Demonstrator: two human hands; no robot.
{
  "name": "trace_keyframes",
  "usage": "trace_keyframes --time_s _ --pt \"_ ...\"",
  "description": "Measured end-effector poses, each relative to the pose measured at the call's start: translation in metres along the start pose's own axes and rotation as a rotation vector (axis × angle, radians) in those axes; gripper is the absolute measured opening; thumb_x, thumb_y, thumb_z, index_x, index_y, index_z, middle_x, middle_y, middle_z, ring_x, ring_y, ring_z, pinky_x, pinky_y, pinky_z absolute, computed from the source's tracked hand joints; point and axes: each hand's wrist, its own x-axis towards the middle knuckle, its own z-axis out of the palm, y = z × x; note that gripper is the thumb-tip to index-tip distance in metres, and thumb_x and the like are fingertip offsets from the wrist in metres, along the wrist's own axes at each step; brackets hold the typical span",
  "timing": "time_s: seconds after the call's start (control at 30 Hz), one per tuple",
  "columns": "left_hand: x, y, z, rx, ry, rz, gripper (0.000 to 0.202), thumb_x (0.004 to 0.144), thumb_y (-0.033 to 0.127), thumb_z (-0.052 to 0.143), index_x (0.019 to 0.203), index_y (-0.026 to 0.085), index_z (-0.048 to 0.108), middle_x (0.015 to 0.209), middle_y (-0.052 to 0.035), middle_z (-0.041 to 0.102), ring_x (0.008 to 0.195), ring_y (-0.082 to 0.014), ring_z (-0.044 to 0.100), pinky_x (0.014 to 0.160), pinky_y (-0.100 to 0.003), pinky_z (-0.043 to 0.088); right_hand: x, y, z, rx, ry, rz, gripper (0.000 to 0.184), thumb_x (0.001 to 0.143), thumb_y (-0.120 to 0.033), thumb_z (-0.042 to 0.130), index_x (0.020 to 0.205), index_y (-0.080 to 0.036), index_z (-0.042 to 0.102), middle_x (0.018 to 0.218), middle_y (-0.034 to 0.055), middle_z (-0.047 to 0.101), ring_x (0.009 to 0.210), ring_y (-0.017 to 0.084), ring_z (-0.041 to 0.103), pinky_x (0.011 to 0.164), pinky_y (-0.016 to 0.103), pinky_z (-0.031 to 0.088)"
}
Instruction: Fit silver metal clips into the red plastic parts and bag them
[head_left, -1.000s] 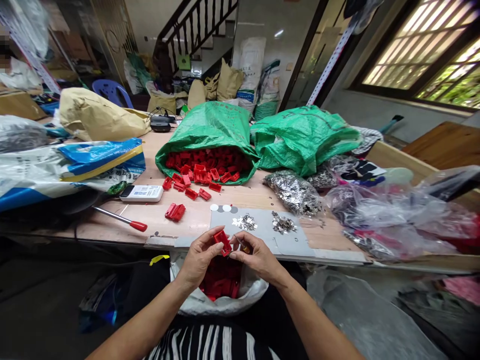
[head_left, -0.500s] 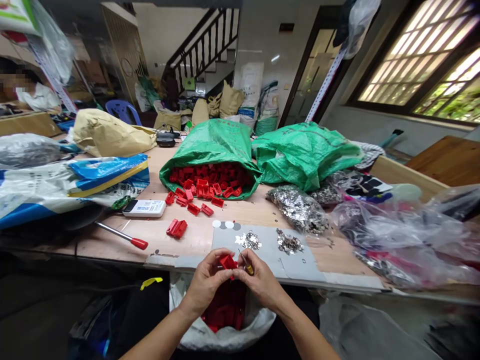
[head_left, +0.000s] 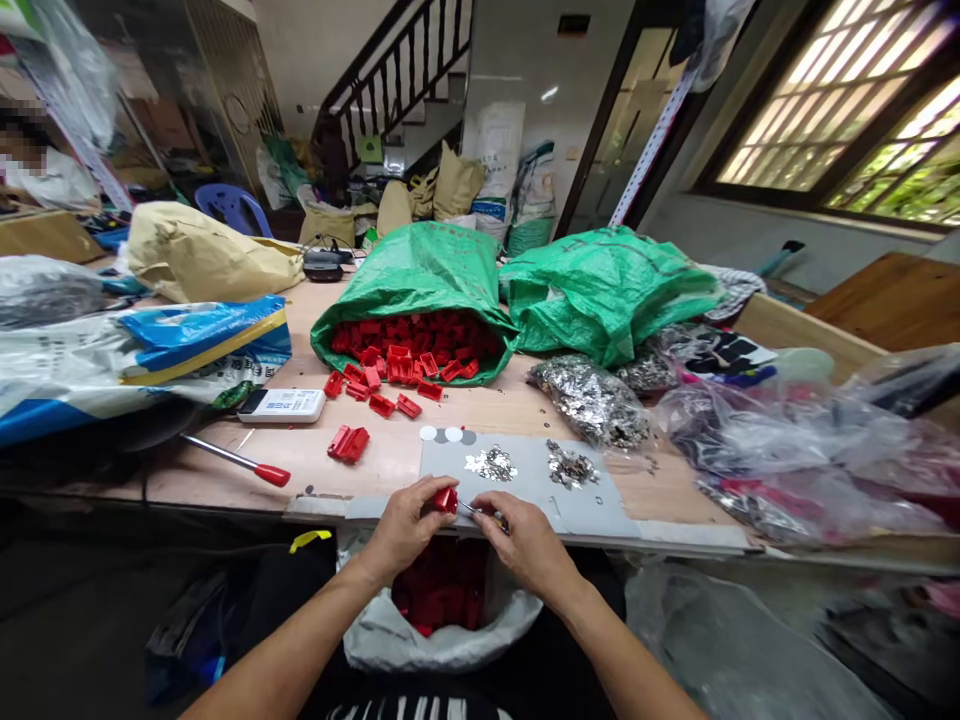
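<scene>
My left hand (head_left: 405,525) is closed on a small red plastic part (head_left: 445,498) at the table's near edge. My right hand (head_left: 521,540) pinches a thin metal tool with a yellowish handle (head_left: 480,512), its tip against the red part. Below my hands a white bag (head_left: 442,625) on my lap holds several red parts. On a grey mat (head_left: 525,480) in front lie two small heaps of shiny metal pieces (head_left: 491,464). A green sack (head_left: 420,290) farther back spills several red parts onto the wooden table (head_left: 390,450).
A red-handled screwdriver (head_left: 240,462) and a white remote (head_left: 283,404) lie at the left. A second green sack (head_left: 607,285), bags of metal pieces (head_left: 589,400) and clear plastic bags (head_left: 787,440) fill the right. Blue-white and brown sacks lie left; a person sits far left.
My hands have sunk to the table's edge with the red part and tool. The tool's tip now touches the part. The camera view has shifted slightly.
</scene>
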Motion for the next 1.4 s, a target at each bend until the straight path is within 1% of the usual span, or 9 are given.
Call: trace_keyframes --time_s 0.17,0.4,0.6,0.87,1.03,1.13,1.27,1.33,1.4 --pt "-0.001 -0.006 0.000 0.049 -0.016 0.051 0.039 0.072 0.020 0.069 0.110 0.028 0.069 0.104 -0.0028 0.073 0.098 -0.0218 0.066 0.099 -0.038 0.043 0.000 0.001 0.003 -0.033 0.000 -0.027 0.016 0.087 -0.018 0.052 0.095 -0.022 0.065 0.091 0.0037 0.066 0.084 0.017 0.061 0.076 0.027 0.045" --pt "0.000 -0.006 -0.001 0.083 -0.042 0.026 0.039 0.073 0.019 0.068 0.112 0.028 0.068 0.105 -0.0029 0.073 0.101 -0.0223 0.064 0.093 -0.036 0.046 0.000 0.002 0.004 -0.075 -0.044 -0.050 0.018 0.088 -0.017 0.052 0.099 -0.022 0.066 0.093 0.0039 0.066 0.086 0.017 0.061 0.078 0.027 0.045" --pt "0.000 -0.003 -0.002 0.108 -0.052 0.010 0.038 0.074 0.019 0.068 0.111 0.028 0.068 0.107 -0.0029 0.073 0.103 -0.0225 0.064 0.094 -0.035 0.045 0.003 0.003 0.005 -0.105 -0.066 -0.039 0.018 0.089 -0.017 0.051 0.099 -0.021 0.065 0.094 0.0042 0.066 0.089 0.017 0.061 0.080 0.027 0.045" --pt "-0.001 -0.006 -0.002 0.160 -0.069 0.001 0.035 0.074 0.017 0.067 0.109 0.023 0.068 0.106 -0.0034 0.073 0.095 -0.0194 0.067 0.089 -0.032 0.050 0.005 -0.012 0.001 -0.193 -0.126 0.089 0.016 0.090 -0.018 0.050 0.094 -0.021 0.065 0.092 0.0036 0.065 0.087 0.016 0.062 0.077 0.025 0.044" --pt "-0.002 -0.011 -0.001 0.176 -0.060 0.041 0.034 0.076 0.016 0.065 0.109 0.023 0.067 0.107 -0.0034 0.072 0.097 -0.0190 0.067 0.089 -0.032 0.050 0.006 -0.028 0.010 -0.311 -0.134 0.179 0.016 0.092 -0.018 0.046 0.095 -0.021 0.062 0.093 0.0042 0.063 0.084 0.018 0.062 0.073 0.026 0.043" --pt "-0.002 -0.010 0.000 0.175 -0.054 0.036 0.035 0.076 0.015 0.065 0.110 0.023 0.066 0.108 -0.0035 0.072 0.098 -0.0191 0.066 0.090 -0.032 0.049 0.006 -0.033 0.015 -0.356 -0.121 0.205 0.017 0.093 -0.018 0.043 0.097 -0.021 0.060 0.093 0.0046 0.062 0.082 0.018 0.062 0.069 0.026 0.043" --pt "-0.002 -0.005 0.002 0.152 -0.045 0.001 0.035 0.075 0.016 0.065 0.109 0.023 0.065 0.104 -0.0027 0.072 0.097 -0.0191 0.065 0.088 -0.032 0.048 0.002 -0.026 0.015 -0.273 -0.105 0.152 0.016 0.092 -0.018 0.045 0.099 -0.021 0.058 0.096 0.0043 0.061 0.087 0.018 0.061 0.074 0.027 0.043" --pt "-0.003 -0.001 0.003 0.123 -0.018 -0.015 0.031 0.073 0.016 0.068 0.104 0.022 0.065 0.097 -0.0022 0.071 0.091 -0.0185 0.064 0.085 -0.030 0.047 -0.001 -0.019 0.013 -0.174 -0.078 0.091 0.017 0.092 -0.018 0.044 0.103 -0.021 0.057 0.098 0.0049 0.060 0.091 0.018 0.060 0.078 0.028 0.043" --pt "-0.006 0.005 0.003 0.042 0.036 -0.042 0.027 0.071 0.017 0.071 0.096 0.021 0.064 0.089 -0.0004 0.068 0.083 -0.0164 0.062 0.080 -0.028 0.047 -0.005 -0.014 0.010 -0.045 -0.018 0.012 0.019 0.094 -0.018 0.041 0.106 -0.021 0.055 0.101 0.0059 0.059 0.094 0.018 0.058 0.082 0.029 0.043"
